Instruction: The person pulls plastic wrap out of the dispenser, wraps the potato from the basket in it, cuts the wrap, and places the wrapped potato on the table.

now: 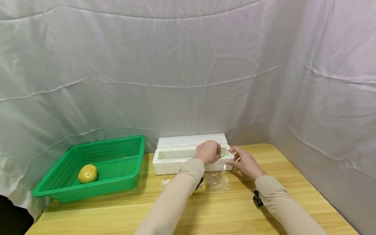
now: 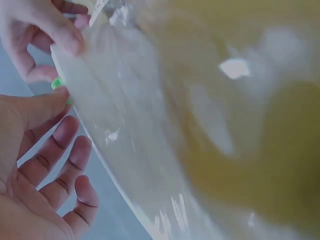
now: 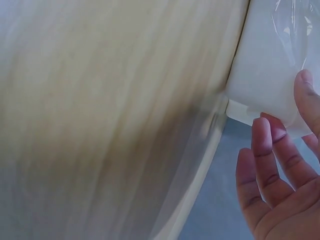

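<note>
A person's left hand (image 1: 208,152) reaches over the front of a white box (image 1: 167,168), thumb and forefinger closed in a pinch on a small green tab (image 2: 56,83) at the box's edge. The tab sits right at the fingertips, toward the box's right end; the hand's other three fingers, seen from the left wrist, curl loosely and hold nothing.

Just beside it, the right hand (image 1: 246,162) grips the right end of the box, thumb against the front wall and fingers bent round the end, the gap between them only as wide as the box corner they span. The two hands are near each other but apart.

The box stands on a wood-grain table (image 1: 229,212), its lid (image 1: 192,141) swung back behind it. Clear film (image 1: 218,181) drapes down the front wall and onto the tabletop. Below the left wrist, partly hidden by the forearm, is a yellow round thing (image 1: 203,187), apparently under the film, though glare and the sleeve make that hard to confirm.

At left, well apart from both hands, a green basket (image 1: 138,163) holds a yellow potato (image 1: 88,173) near its front wall. A pale, creased curtain (image 1: 176,65) hangs behind.
</note>
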`<state>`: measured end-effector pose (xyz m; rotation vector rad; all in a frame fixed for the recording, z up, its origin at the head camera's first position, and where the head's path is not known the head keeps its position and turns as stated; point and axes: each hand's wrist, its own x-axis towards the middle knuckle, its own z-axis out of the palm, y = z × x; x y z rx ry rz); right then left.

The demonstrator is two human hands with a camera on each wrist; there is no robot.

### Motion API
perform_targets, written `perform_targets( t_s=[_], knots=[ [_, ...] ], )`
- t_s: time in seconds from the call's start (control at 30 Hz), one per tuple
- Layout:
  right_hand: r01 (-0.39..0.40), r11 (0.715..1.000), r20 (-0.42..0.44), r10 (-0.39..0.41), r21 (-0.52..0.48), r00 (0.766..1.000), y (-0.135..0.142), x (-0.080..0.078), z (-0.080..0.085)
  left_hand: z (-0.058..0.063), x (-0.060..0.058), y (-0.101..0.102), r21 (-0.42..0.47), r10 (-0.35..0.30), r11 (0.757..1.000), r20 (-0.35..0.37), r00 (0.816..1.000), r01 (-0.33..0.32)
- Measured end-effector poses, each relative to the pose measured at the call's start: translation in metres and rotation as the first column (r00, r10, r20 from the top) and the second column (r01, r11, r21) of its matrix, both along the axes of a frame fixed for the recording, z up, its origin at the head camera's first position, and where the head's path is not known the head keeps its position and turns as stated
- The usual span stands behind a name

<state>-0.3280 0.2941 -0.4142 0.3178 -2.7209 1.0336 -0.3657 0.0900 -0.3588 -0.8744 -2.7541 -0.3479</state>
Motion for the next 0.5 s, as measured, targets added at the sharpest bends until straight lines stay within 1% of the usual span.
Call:
perform_targets(
  t_s=[0.2, 0.3, 0.5],
  knots=[
    [-0.002, 1.000, 0.005, 0.002, 0.002, 1.000, 0.008, -0.003, -0.001, 0.000, -0.007, -0.018, -0.017, 0.008, 1.000, 0.037, 0.999, -0.008],
    [-0.015, 1.000, 0.008, 0.015, 0.008, 1.000, 0.011, -0.005, -0.002, 0.000, -0.008, -0.026, -0.017, 0.015, 1.000, 0.056, 0.998, -0.014],
    [-0.012, 1.000, 0.003, 0.012, 0.021, 1.000, 0.018, -0.009, -0.006, -0.002, -0.014, -0.042, -0.005, 0.008, 1.000, 0.097, 0.995, -0.007]
  ],
)
